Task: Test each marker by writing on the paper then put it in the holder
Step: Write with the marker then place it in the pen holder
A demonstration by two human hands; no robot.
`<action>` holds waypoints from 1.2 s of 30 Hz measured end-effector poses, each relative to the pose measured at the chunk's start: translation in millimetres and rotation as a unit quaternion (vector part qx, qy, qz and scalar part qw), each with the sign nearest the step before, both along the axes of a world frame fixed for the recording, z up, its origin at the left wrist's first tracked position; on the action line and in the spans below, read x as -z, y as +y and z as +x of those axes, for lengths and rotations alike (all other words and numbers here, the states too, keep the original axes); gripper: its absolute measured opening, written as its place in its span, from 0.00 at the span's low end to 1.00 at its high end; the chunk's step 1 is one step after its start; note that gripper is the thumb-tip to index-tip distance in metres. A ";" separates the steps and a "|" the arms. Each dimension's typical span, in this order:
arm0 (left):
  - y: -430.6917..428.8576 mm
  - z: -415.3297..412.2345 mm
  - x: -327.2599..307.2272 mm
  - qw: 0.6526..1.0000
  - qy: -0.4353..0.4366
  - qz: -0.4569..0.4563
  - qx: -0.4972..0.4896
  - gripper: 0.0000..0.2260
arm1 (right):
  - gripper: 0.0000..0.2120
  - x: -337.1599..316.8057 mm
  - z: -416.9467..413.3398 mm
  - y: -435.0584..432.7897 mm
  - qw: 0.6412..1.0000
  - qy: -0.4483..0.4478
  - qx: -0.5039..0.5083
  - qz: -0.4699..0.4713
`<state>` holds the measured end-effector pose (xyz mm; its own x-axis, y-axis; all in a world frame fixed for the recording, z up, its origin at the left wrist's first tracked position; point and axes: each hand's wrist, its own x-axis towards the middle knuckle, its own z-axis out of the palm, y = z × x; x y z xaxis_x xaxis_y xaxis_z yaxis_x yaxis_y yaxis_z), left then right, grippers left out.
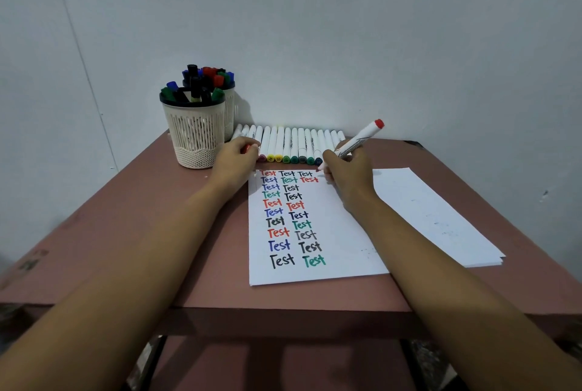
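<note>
**A:** Which marker have you got, and where is it?

**B:** The red marker (359,138). My right hand (349,176) is at the top right of the paper (315,274), with fingers and thumb curled round the white barrel. The barrel tilts up and away from the paper, red end highest, and the tip sits at the paper's top edge, just past the last "Test" in the first row.

**A:** And your other hand?

**B:** My left hand (234,159) rests on the desk (126,217) at the paper's top left corner. Its fingers are curled round a small red piece (247,148), too hidden to name.

**A:** Where's the holder?

**B:** Beyond the paper's top left corner, just past my left hand: a cream mesh holder (195,135) full of capped markers. A second holder (231,113) stands right behind it.

**A:** Anything else near the sheet?

**B:** A row of white markers (293,144) lies side by side just beyond the paper's top edge. A stack of sheets (441,217) lies to the paper's right, partly under it.
</note>
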<state>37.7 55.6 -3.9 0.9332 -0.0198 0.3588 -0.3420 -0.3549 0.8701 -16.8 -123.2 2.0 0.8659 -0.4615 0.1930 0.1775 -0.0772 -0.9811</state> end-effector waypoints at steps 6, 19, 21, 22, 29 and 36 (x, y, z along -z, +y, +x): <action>-2.4 -9.1 -7.5 0.999 -0.045 -0.025 0.016 0.14 | 0.05 -11.6 -5.7 0.1 0.988 -0.025 -0.075 0.131; -12.0 -28.0 -11.3 0.981 -0.010 0.017 0.195 0.18 | 0.07 -20.4 -18.5 8.8 0.975 -0.058 -0.157 0.148; -12.3 -28.7 -10.6 0.979 -0.013 0.017 0.201 0.18 | 0.07 -19.6 -18.1 9.1 0.975 -0.054 -0.160 0.146; -12.9 -29.0 -10.4 0.979 -0.015 0.016 0.204 0.18 | 0.06 -19.3 -17.8 9.2 0.975 -0.051 -0.161 0.144; -15.4 -34.3 -11.2 0.975 -0.026 0.016 0.222 0.17 | 0.07 -11.5 -16.5 13.2 0.980 -0.014 -0.188 0.066; -12.3 -32.9 -12.9 0.980 -0.024 0.085 0.176 0.08 | 0.11 -11.2 -16.5 10.7 0.976 -0.018 -0.192 0.101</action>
<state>4.9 43.3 9.0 0.8400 -0.4014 0.3652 -0.5083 -0.3464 0.7884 -33.4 -112.5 13.2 0.9767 -0.1366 0.1653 0.1902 0.1952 -0.9621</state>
